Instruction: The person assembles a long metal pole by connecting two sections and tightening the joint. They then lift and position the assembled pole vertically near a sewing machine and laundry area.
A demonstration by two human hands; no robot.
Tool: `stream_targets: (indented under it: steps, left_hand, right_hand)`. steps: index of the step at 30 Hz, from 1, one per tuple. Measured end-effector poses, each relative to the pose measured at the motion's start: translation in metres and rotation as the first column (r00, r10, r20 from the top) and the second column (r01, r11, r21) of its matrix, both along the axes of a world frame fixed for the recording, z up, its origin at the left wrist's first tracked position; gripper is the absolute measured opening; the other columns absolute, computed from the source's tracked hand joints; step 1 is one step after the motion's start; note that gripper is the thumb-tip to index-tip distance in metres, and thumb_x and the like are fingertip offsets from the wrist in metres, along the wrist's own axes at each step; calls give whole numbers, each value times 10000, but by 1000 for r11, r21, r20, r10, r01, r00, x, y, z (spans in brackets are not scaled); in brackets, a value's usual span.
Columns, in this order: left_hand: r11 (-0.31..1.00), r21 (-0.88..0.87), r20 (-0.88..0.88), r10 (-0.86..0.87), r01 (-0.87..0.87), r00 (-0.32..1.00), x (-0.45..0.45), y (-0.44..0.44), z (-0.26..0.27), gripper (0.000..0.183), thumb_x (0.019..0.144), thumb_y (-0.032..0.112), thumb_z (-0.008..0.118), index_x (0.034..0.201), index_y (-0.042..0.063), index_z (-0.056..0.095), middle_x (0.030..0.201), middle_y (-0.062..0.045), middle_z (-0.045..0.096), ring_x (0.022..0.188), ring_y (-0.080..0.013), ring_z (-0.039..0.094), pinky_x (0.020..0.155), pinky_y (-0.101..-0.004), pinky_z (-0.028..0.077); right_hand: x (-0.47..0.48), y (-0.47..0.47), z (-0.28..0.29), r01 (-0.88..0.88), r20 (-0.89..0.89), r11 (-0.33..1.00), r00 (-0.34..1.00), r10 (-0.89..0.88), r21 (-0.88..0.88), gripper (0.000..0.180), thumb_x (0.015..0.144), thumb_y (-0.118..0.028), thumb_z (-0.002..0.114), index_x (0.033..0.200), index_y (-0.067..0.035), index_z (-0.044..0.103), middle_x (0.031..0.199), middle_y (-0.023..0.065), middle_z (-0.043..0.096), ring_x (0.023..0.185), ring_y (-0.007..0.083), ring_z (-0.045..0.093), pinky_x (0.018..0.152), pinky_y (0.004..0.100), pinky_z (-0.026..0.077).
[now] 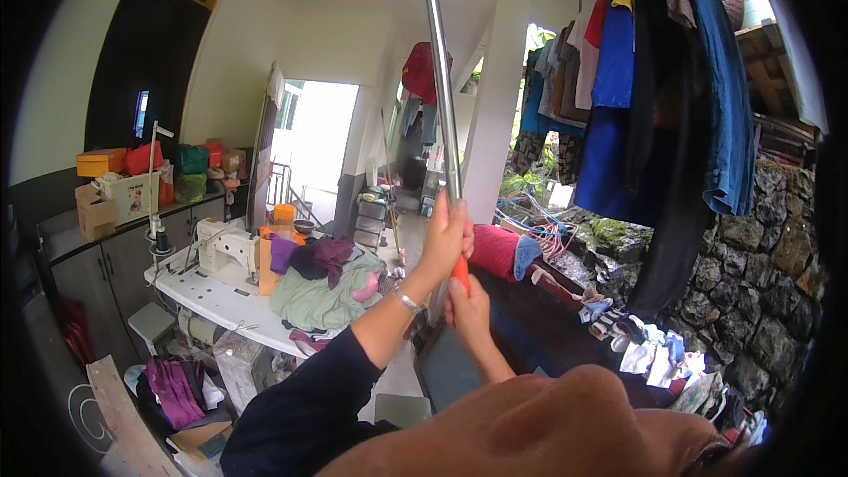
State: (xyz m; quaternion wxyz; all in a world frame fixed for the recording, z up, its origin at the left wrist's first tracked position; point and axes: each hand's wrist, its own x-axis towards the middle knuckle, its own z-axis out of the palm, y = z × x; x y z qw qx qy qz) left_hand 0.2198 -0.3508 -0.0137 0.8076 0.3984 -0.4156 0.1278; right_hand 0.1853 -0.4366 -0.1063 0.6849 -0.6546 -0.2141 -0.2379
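A shiny metal pole with an orange handle rises steeply before me and leaves the picture at the top, so its upper end is out of view. My left hand wraps around the metal just above the orange part. Lower down, my right hand grips the orange handle, its thumb lying along it. A silver-coloured band circles my left wrist. To the right of the pole hang several garments, among them a blue garment, long black trousers and blue jeans.
On the left, a white sewing machine stands on a table beside piled fabric. A rolled red cloth rests at right near a stone wall. Boxes line a cabinet. A doorway opens ahead.
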Motion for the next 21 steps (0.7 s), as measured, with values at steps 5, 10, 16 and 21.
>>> stream_targets:
  steps: [5, 10, 16, 21]
  left_hand:
    - [997, 0, 28, -72, 72, 997, 21, -48, 11, 298, 986, 274, 380, 1251, 164, 300, 659, 3, 413, 450, -60, 372, 396, -211, 354]
    - [998, 31, 2, -61, 61, 998, 29, -91, 9, 241, 983, 276, 388, 1174, 137, 341, 643, 5, 411, 449, -57, 386, 387, -210, 357]
    - [996, 58, 10, -65, 64, 998, 33, -123, 8, 264, 981, 264, 385, 1200, 125, 341, 640, -1, 412, 444, -59, 386, 381, -212, 353]
    - [993, 103, -8, -62, 63, 998, 41, -135, 3, 269, 976, 277, 395, 1190, 120, 347, 646, -3, 415, 442, -61, 384, 379, -216, 359]
  right_hand:
    - [9, -43, 10, 34, 59, 999, 998, -34, 9, 254, 916, -330, 533, 872, -84, 486, 562, -12, 456, 363, 61, 374, 318, 201, 279]
    - [8, -77, 8, 46, -27, 996, 999, -44, 71, 255, 925, -338, 510, 849, -97, 473, 556, -13, 443, 355, 66, 363, 311, 201, 274]
    - [13, -108, 4, 55, -59, 993, 997, -49, 103, 269, 926, -343, 513, 865, -83, 483, 557, -25, 439, 372, 53, 373, 322, 202, 277]
    - [10, -114, 1, 64, -112, 989, 992, -49, 133, 259, 933, -330, 500, 862, -82, 482, 568, -19, 449, 370, 57, 377, 319, 202, 275]
